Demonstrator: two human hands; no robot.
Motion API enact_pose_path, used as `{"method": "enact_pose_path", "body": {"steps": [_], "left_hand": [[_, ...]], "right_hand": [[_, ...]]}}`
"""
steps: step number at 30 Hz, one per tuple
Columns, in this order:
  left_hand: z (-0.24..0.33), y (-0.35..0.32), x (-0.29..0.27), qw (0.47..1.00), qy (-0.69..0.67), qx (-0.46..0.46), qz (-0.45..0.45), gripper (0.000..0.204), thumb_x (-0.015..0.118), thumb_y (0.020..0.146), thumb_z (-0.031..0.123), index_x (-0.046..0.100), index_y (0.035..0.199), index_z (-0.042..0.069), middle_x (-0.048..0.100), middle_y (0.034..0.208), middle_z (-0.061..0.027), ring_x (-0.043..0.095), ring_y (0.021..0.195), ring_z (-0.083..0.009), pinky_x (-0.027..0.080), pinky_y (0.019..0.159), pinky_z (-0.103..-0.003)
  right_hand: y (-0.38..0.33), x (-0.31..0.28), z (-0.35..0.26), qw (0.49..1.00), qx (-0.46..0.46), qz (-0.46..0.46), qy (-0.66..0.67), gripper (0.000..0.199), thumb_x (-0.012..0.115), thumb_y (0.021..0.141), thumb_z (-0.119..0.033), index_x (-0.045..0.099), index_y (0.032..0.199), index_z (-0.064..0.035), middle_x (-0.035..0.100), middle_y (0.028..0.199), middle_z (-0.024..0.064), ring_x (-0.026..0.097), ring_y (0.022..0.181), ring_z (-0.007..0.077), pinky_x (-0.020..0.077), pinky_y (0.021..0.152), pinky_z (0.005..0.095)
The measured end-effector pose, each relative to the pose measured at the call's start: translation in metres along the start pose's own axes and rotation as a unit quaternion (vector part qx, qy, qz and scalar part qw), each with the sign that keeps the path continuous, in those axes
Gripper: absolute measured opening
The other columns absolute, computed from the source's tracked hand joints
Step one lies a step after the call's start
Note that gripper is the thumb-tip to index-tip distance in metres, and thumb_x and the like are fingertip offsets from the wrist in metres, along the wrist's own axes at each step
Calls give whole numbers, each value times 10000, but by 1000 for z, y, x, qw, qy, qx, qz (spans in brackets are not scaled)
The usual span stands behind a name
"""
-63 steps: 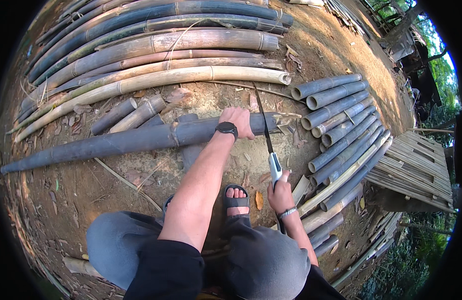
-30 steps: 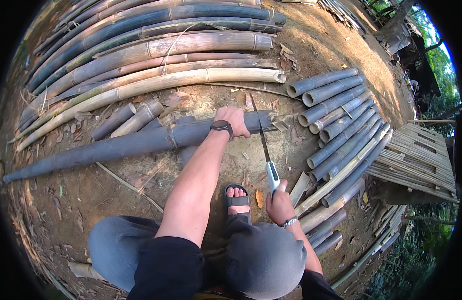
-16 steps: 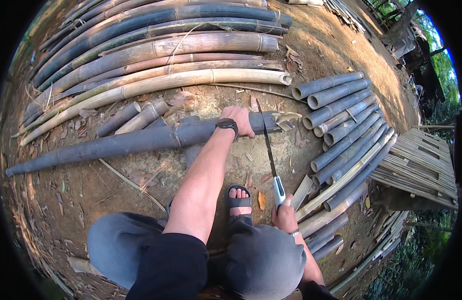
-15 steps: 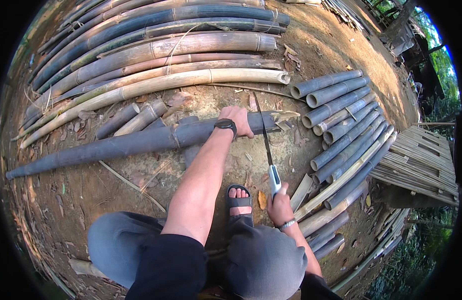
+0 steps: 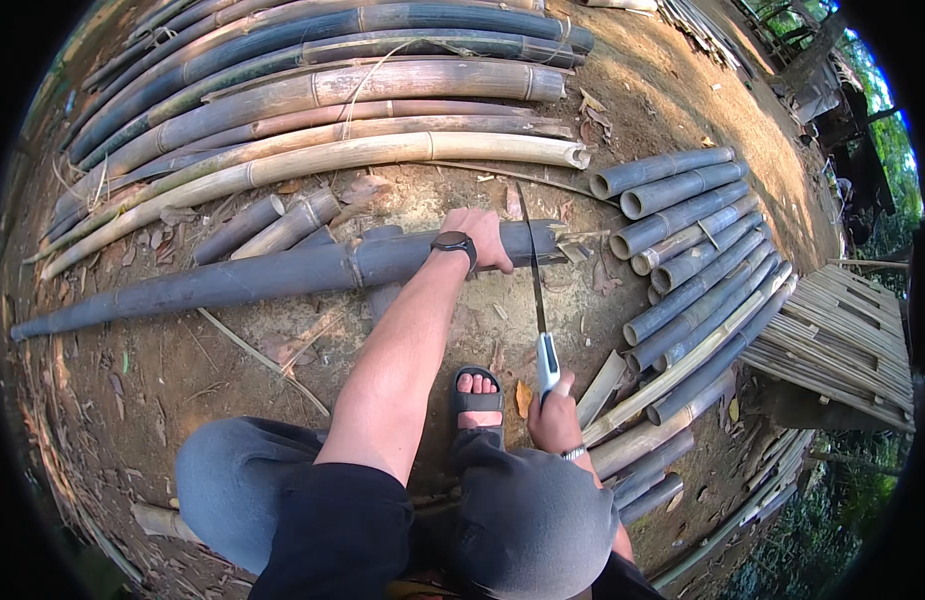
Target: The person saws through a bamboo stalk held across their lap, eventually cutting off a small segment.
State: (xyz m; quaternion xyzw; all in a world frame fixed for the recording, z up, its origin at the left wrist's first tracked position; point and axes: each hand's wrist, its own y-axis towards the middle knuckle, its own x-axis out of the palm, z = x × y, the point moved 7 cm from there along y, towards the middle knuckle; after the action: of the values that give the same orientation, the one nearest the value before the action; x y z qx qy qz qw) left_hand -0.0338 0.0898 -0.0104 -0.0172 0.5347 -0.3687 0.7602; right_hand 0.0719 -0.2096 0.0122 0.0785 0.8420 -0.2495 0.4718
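A long dark bamboo pole [image 5: 272, 275] lies crosswise before me, its right end broken into pale splinters [image 5: 572, 243]. My left hand [image 5: 477, 237] is closed around the pole's top, a little left of that end. My right hand [image 5: 555, 418] grips the white-and-dark handle of a hand saw [image 5: 547, 360] near my right knee. The saw's long thin blade points away from me and crosses the pole just right of my left hand. How deep the blade sits in the bamboo I cannot tell. A short bamboo piece lies under the pole, partly hidden.
Long bamboo poles [image 5: 382, 150] lie in rows at the far side. Several cut bamboo lengths [image 5: 682, 240] are stacked at right, beside a slatted bamboo platform [image 5: 842, 340]. Short offcuts [image 5: 240, 230] rest behind the pole. My sandalled foot [image 5: 478, 400] stands between pole and knees.
The saw has tilted slightly more upright, and my right hand has shifted a little left and toward me. My left hand stays on the pole. The whole view has shifted slightly.
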Motion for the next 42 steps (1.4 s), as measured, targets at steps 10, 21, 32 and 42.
{"method": "enact_pose_path", "body": {"steps": [10, 21, 32, 42], "left_hand": [[3, -3, -4, 1000, -22, -11, -10, 674, 858, 533, 535, 756, 949, 15, 743, 962, -200, 723, 911, -313, 565, 846, -400], [2, 6, 3, 1000, -12, -4, 7, 704, 859, 511, 533, 748, 971, 12, 741, 974, -206, 720, 917, -328, 562, 844, -406], [-1, 0, 5, 1000, 12, -9, 9, 710, 863, 532, 555, 742, 977, 15, 740, 952, -212, 719, 908, -338, 561, 854, -412], [1, 0, 9, 999, 32, -8, 16, 763, 845, 501, 581, 739, 1029, 40, 747, 955, -176, 719, 904, -322, 561, 850, -404]], "right_hand": [[15, -5, -2, 997, -64, 31, 0, 539, 568, 918, -86, 244, 1260, 177, 611, 690, 339, 641, 677, 516, 514, 565, 562], [-9, -12, 4, 1000, -29, 3, 12, 505, 586, 906, -86, 274, 1237, 134, 616, 698, 351, 641, 713, 528, 510, 630, 592], [6, -5, 11, 997, -73, 11, 19, 592, 554, 927, -113, 241, 1299, 226, 629, 699, 329, 649, 676, 502, 523, 578, 545], [-14, -9, 15, 997, -68, 3, 31, 489, 544, 912, -97, 294, 1243, 163, 618, 716, 354, 650, 705, 512, 520, 603, 569]]}}
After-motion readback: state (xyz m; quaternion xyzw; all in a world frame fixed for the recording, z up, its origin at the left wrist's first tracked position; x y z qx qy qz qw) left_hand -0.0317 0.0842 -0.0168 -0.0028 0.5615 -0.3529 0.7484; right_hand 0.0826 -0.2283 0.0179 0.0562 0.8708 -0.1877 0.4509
